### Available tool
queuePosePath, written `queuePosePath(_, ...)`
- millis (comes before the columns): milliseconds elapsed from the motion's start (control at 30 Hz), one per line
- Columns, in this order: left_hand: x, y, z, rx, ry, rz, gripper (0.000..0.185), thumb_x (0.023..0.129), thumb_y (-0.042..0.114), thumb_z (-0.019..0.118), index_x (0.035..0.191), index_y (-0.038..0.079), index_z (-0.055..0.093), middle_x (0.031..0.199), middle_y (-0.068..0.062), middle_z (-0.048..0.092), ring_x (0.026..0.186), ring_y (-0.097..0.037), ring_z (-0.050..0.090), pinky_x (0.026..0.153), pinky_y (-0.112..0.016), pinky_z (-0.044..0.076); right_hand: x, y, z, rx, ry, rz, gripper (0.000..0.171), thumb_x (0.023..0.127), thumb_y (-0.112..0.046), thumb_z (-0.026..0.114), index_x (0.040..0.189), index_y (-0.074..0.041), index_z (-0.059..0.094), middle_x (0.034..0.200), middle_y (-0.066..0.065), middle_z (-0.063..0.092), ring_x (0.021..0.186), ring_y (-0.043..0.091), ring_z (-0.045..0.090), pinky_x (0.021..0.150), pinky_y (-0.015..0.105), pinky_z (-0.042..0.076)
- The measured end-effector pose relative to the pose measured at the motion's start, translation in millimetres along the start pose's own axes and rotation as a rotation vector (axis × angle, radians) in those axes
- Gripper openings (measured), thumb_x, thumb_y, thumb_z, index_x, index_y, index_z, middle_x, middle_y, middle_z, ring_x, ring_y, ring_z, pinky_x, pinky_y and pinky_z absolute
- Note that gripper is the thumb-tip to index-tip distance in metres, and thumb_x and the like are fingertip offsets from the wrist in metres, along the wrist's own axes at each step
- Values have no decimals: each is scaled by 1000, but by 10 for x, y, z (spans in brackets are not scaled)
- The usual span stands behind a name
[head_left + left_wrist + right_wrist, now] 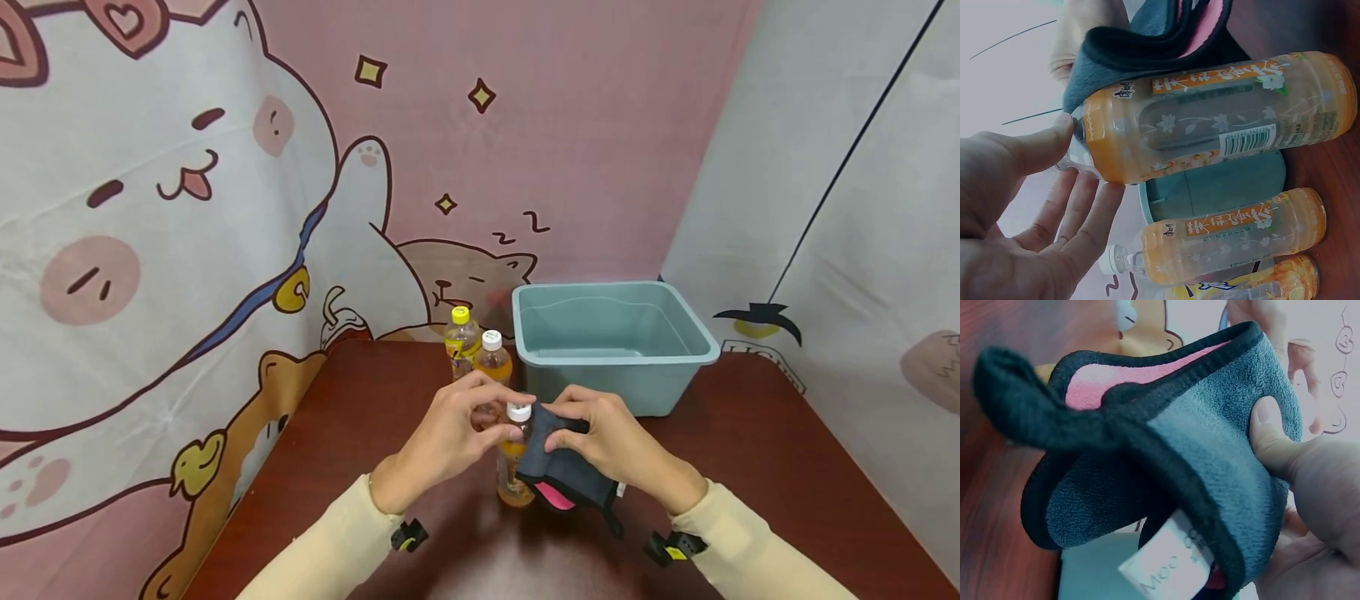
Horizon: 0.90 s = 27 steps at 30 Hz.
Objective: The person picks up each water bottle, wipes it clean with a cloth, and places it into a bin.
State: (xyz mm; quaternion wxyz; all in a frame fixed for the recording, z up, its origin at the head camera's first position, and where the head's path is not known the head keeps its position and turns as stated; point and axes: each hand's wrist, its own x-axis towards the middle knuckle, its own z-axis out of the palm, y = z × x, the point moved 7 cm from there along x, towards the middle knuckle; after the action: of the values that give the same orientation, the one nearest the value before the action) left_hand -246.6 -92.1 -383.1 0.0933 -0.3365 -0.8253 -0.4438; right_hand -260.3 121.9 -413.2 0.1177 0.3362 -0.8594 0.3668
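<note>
My left hand (453, 425) holds an orange-labelled plastic bottle (1210, 122) by its neck, thumb on one side and fingers on the other. The bottle stands upright on the table and has a white cap (519, 412). In my right hand (611, 433) is a folded dark grey cloth (573, 473), pinched between thumb and fingers. This cloth has black edging, a pink face, a hanging loop and a white tag (1169, 565). It lies against the bottle's right side near the neck. The right hand's fingers are partly hidden behind the cloth in the right wrist view.
Behind the held bottle stand a similar white-capped bottle (492, 360) and a yellow-capped bottle (459, 340). A blue-green plastic tub (615, 361) sits at the back right of the dark red table (757, 492). Printed fabric (585, 142) hangs behind and at both sides.
</note>
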Motion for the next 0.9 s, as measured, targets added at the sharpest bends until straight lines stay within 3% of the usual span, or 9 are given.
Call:
queuePosePath(233,-9,-3,7,-3,-13,-18,45,97,13,96,138,25,87,114,0,71,108,-20,78,91,-26,71,-53,57,77,8,-37,-8,39,92,-17,97,130,-7,89,104,-11,78,89,-2,69,74,21,60)
queuePosePath(567,-25,3,6,22,-15,-2,43,98,13,95,138,24,86,114,-3,73,107,-23,78,92,-34,74,-152,238,337,-6,-152,22,24,96,-16,96,120,-15,92,104,-11,78,93,-2,73,75,21,64)
queuePosePath(900,-37,27,-4,47,13,17,46,97,15,96,139,28,86,111,-2,73,104,-18,79,87,-39,74,-176,423,606,-83,-289,1,15,92,-25,99,102,-18,91,88,-12,65,75,-5,52,64,17,49)
